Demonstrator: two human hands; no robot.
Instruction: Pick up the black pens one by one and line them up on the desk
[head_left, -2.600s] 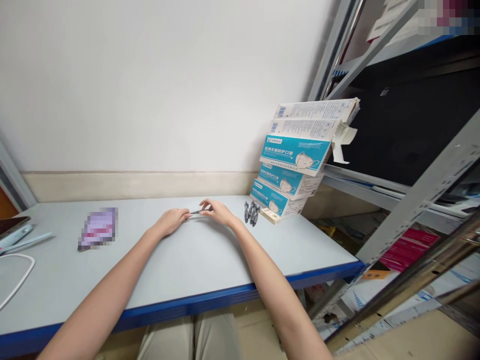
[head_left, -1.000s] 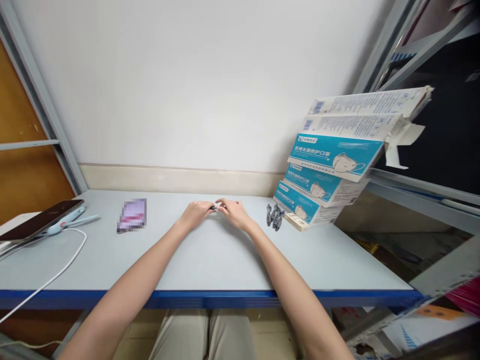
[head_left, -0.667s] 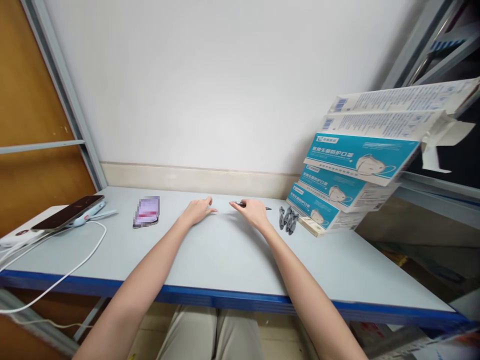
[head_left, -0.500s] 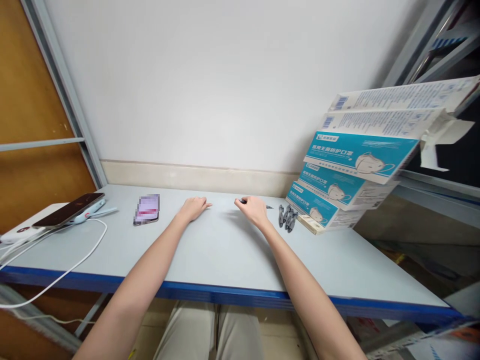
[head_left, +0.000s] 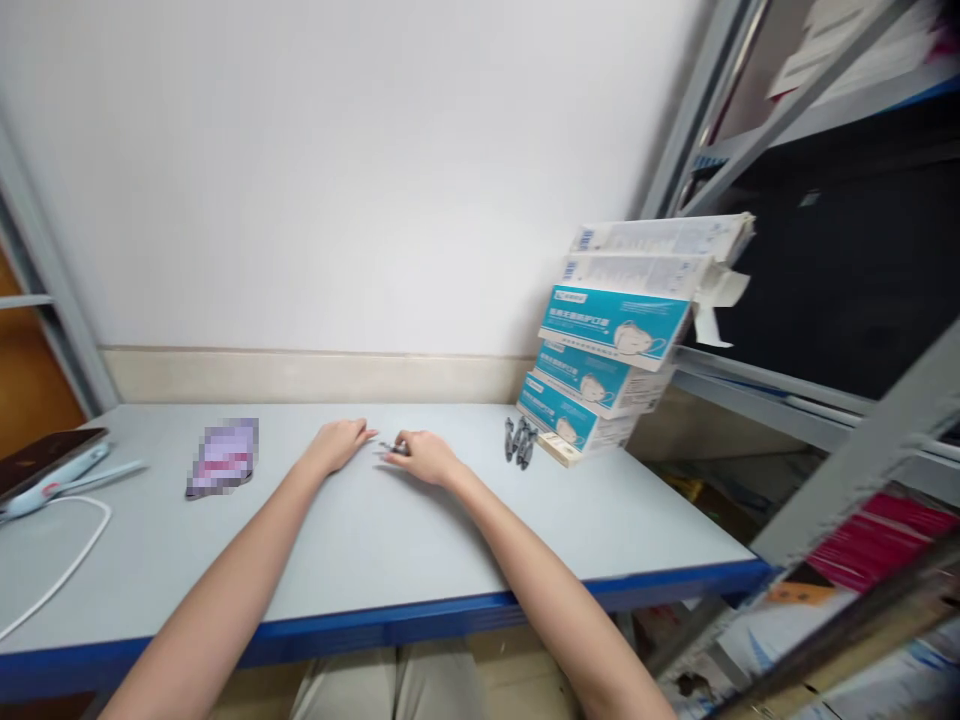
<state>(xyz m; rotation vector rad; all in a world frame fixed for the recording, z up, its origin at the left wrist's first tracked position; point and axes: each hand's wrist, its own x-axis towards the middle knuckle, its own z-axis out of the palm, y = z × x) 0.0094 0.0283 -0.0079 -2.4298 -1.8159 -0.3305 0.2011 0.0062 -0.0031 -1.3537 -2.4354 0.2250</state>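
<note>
My right hand (head_left: pixel 426 456) is closed round a dark grey, pen-like thing (head_left: pixel 394 449), blurred, whose thin end points left toward my other hand. My left hand (head_left: pixel 339 446) rests just above the tabletop with its fingers curled and thumb side facing right. Whatever its fingers may hold is hidden. A small gap separates the two hands. Several dark grey, pen-like pieces (head_left: pixel 521 442) lie side by side on the table (head_left: pixel 420 540), to the right of my right hand.
Teal and white face mask boxes (head_left: pixel 600 330) are stacked, leaning, at the right, with a small flat cream box (head_left: pixel 559 449) in front. A phone (head_left: pixel 223 458) lies at left. Beyond it are a dark phone (head_left: pixel 45 462), a light blue device (head_left: pixel 64 480) and a white cable (head_left: pixel 82 555).
The view has turned to the right. My right hand has moved closer to my left, and the pen-like thing's thin end now points left instead of right.
</note>
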